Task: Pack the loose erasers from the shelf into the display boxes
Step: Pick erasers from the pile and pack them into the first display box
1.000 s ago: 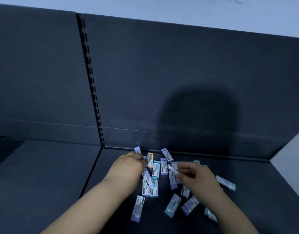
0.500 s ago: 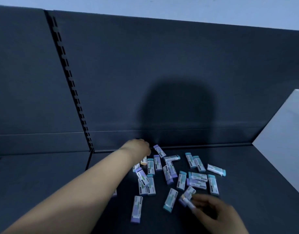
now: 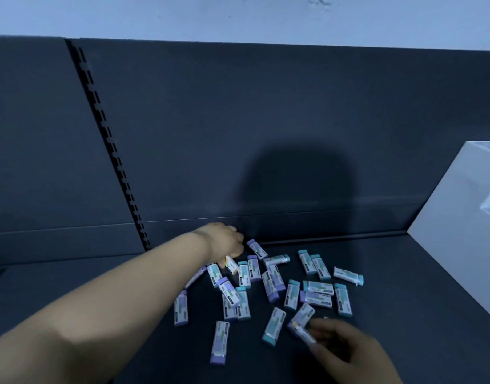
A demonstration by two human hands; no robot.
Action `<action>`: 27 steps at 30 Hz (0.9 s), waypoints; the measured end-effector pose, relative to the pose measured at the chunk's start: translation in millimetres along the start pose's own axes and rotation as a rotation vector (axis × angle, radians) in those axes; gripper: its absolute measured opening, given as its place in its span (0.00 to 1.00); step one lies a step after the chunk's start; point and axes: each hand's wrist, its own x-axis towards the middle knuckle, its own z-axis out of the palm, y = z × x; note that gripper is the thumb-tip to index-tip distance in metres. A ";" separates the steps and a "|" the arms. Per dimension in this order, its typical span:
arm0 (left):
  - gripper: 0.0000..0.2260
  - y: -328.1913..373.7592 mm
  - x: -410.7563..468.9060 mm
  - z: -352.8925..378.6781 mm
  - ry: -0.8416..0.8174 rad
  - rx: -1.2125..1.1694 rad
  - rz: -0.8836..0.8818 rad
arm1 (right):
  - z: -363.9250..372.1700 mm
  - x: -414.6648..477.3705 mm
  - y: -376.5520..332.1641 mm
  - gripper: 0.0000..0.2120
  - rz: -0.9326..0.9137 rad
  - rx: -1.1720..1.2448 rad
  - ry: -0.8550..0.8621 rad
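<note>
My left hand [image 3: 224, 242] pinches an orange-tipped eraser [image 3: 230, 264]; right hand [image 3: 346, 346] grips one (maybe several); I'd gather a stack before seeking the white box [image 3: 460, 253].

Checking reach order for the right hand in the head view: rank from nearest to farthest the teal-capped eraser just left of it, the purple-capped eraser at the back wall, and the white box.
1. Teal-capped eraser, just left of the right hand.
2. White box, right edge.
3. Purple-capped eraser, back wall, beside the left hand.
</note>
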 end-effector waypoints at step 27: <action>0.21 145.5 -167.5 94.6 0.569 -0.508 -0.671 | 82.1 35.4 -24.3 0.13 -0.564 -0.513 -0.397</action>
